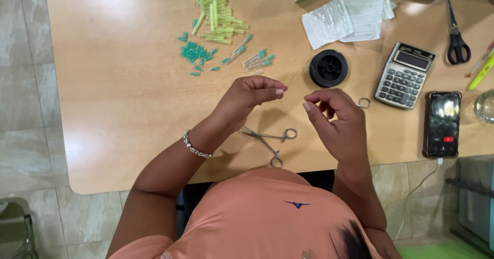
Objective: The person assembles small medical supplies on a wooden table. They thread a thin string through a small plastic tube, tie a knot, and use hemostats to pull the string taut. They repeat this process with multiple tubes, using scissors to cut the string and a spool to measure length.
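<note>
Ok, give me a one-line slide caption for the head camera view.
Left hand and right hand pinch together above a wooden table, near a black spool and steel forceps.

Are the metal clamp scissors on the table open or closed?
Open. The clamp scissors lie flat below the left hand, their two finger rings spread well apart.

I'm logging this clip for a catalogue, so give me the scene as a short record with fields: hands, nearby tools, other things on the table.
Left hand: left hand, fingertips pinched, raised over the table; what it pinches is too fine to tell
Right hand: right hand, fingers curled toward the left hand, a metal ring handle showing behind it
Below hands: metal forceps lying flat
Behind hands: black spool
Far left: green caps and yellow-green tubes
Right side: calculator, phone, scissors, clear packets
</note>
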